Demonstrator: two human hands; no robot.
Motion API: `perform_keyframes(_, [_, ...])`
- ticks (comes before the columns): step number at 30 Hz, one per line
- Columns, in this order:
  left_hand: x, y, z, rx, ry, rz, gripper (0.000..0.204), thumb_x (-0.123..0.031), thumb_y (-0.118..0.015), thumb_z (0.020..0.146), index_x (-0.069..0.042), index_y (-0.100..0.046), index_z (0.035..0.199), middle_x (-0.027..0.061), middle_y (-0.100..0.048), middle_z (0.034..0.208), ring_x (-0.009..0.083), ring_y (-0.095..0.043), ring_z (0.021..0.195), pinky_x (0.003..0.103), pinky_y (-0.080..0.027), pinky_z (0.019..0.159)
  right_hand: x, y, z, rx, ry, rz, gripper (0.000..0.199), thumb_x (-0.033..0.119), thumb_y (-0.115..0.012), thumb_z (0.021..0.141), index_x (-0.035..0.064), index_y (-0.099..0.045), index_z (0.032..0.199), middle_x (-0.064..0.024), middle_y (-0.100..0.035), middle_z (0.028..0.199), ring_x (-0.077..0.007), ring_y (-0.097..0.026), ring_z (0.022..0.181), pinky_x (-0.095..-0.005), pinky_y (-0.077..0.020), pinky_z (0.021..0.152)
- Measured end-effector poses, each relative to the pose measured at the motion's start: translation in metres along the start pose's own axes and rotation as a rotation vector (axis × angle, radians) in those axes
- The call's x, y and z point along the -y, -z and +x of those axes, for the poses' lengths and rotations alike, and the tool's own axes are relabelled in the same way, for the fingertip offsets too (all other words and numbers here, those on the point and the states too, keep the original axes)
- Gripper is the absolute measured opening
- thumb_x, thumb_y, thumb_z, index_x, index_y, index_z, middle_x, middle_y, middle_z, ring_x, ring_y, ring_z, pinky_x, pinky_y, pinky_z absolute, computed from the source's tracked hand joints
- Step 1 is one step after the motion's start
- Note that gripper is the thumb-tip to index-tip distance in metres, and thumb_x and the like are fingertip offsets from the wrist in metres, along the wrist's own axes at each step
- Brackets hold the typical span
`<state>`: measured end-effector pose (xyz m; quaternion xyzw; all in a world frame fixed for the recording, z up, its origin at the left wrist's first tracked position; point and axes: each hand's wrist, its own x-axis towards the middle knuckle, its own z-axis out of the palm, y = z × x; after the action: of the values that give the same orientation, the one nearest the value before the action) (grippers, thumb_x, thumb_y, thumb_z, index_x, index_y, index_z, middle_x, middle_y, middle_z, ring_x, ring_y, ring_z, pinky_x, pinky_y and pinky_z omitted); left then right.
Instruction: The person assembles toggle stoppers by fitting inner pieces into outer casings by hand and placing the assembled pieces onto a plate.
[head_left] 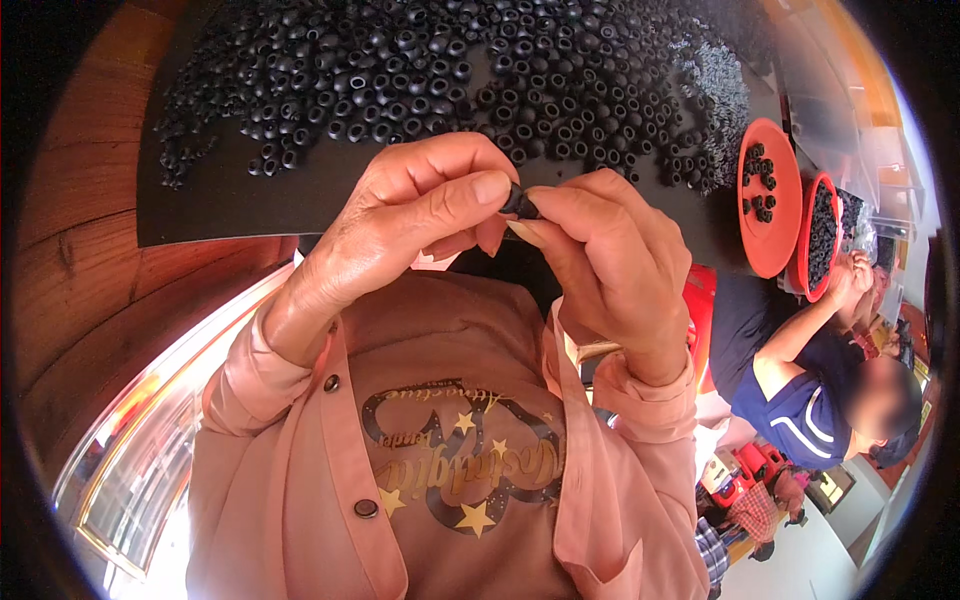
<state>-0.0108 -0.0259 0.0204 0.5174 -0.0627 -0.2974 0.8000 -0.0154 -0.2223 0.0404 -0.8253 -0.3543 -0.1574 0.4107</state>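
Observation:
My left hand (415, 200) and my right hand (615, 250) meet in front of my chest, just off the near edge of the black tabletop (215, 215). Between the thumbs and fingertips of both is a small black rounded part (518, 203), mostly covered by the fingers. Whether it is one piece or two pressed together I cannot make out. Beyond my hands spreads a big heap of small black hollow parts (400, 85), round with open ends. Right of them lies a pile of finer, shiny dark pieces (715, 110).
An orange-red plate (768, 240) on the right holds several black parts. Beside it stands a red basin (806, 280) full of small black pieces. A co-worker in a dark blue shirt (790, 420) sits at the right, hands near that basin. Wooden planks (85, 210) are at the left.

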Motion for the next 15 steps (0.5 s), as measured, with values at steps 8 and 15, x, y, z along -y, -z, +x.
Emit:
perform_keyframes(8, [-0.008, 0.002, 0.001, -0.039, 0.083, 0.048, 0.027, -0.028, -0.059, 0.092, -0.001, -0.059, 0.097, 0.0000, -0.055, 0.071, 0.0036, -0.044, 0.054, 0.017, -0.031, 0.047, -0.004, -0.001, 0.002, 0.012, 0.037, -0.037, 0.028, 0.002, -0.077, 0.069, 0.0020, -0.061, 0.093, -0.0118, -0.061, 0.073, -0.0228, -0.059, 0.055, -0.0289, -0.0433, 0.044])
perform_keyframes(15, [-0.014, 0.000, 0.004, -0.025, 0.163, -0.023, 0.022, -0.025, -0.057, 0.095, -0.005, -0.061, 0.088, -0.0015, -0.053, 0.063, 0.0002, -0.038, 0.052, 0.017, -0.026, 0.044, -0.008, 0.001, 0.005, 0.048, 0.082, 0.001, 0.026, 0.007, -0.073, 0.072, 0.0025, -0.056, 0.092, -0.0089, -0.051, 0.068, -0.0239, -0.055, 0.052, -0.0340, -0.0435, 0.043])
